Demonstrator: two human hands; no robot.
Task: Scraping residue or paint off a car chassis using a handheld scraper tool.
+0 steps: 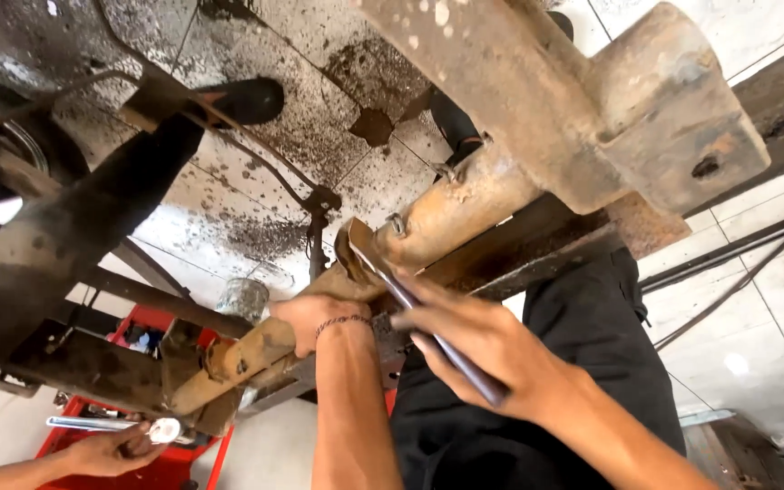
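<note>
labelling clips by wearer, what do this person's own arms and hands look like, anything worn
Both forearms are bare, with no sleeves and no gloves in view. The left hand has a thin beaded bracelet around its wrist. The right hand shows no ring, watch or band.

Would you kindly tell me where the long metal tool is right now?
In the head view, right of centre, the long metal tool lies in the right hand, its tip at the rusty pipe.

Hands: three, two (315, 319) (483, 340) at the rusty pipe (451, 209), one (111, 449) below-left of it
Wrenches: two (428, 331) (115, 425)
Bracelets: one (342, 320)
Red trays: one (161, 467)
</note>
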